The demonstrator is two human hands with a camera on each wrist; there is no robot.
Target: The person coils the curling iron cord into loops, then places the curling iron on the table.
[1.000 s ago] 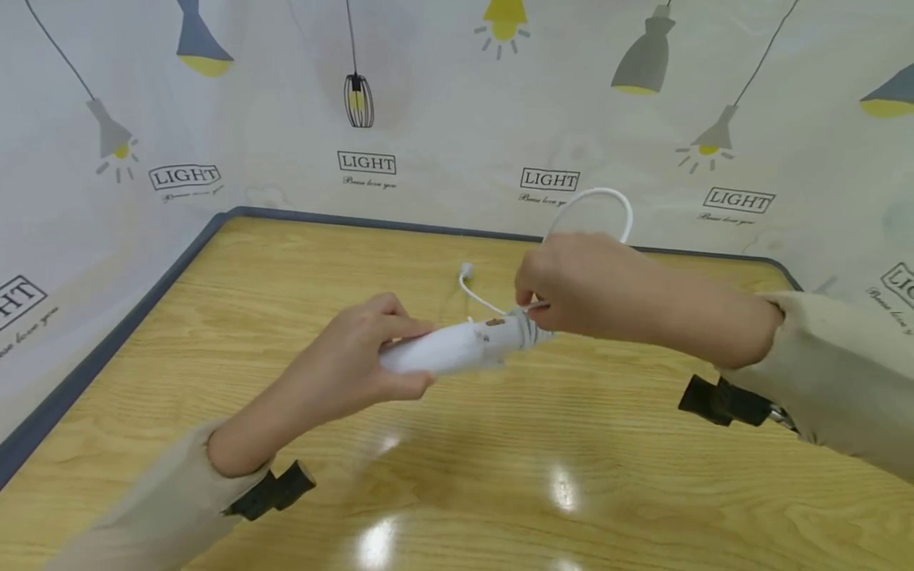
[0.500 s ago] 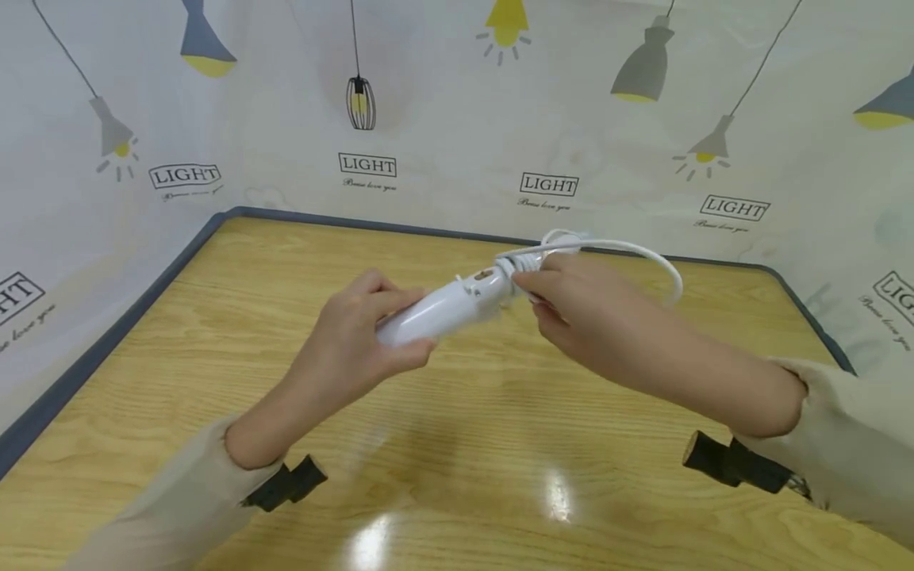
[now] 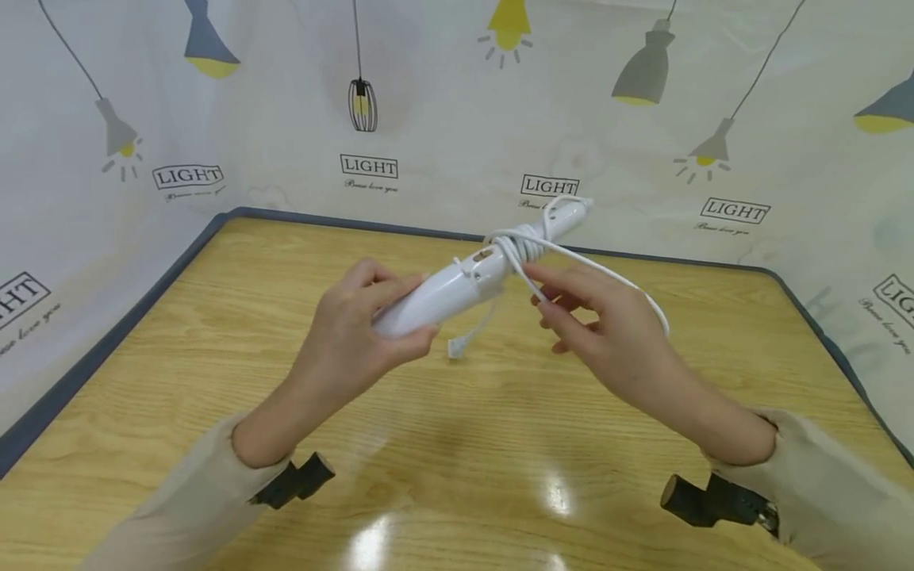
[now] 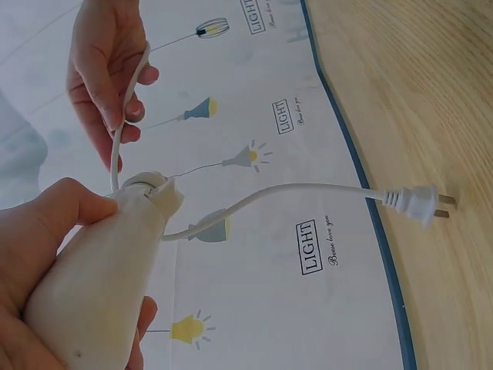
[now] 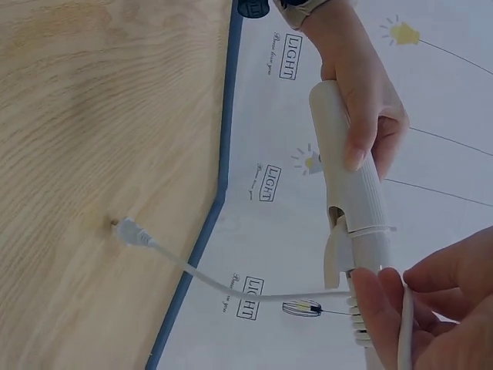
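My left hand (image 3: pixel 343 341) grips the thick end of a white appliance that looks like a hair curling iron (image 3: pixel 443 293), held tilted above the table. Its thin end points up to the right. Several turns of white power cord (image 3: pixel 523 242) are wound around its narrower part. Below the turns, my right hand (image 3: pixel 607 325) pinches the cord between thumb and fingers, and a loose loop arcs over that hand. The two-pin plug (image 4: pixel 412 206) hangs free on a short length of cord. In the right wrist view a lever (image 5: pixel 335 254) stands out from the iron's side.
Beneath both hands lies a wood-grain table (image 3: pixel 428 468) with a dark blue edge (image 3: pixel 343 224). A pale wall sheet (image 3: pixel 457 103) printed with lamps stands close behind and beside it. Black wrist devices (image 3: pixel 296 480) sit at both sleeves.
The iron's thin end has swung upward. My right hand has passed from above the iron to its lower right side, carrying the cord around. The plug now hangs below the iron.
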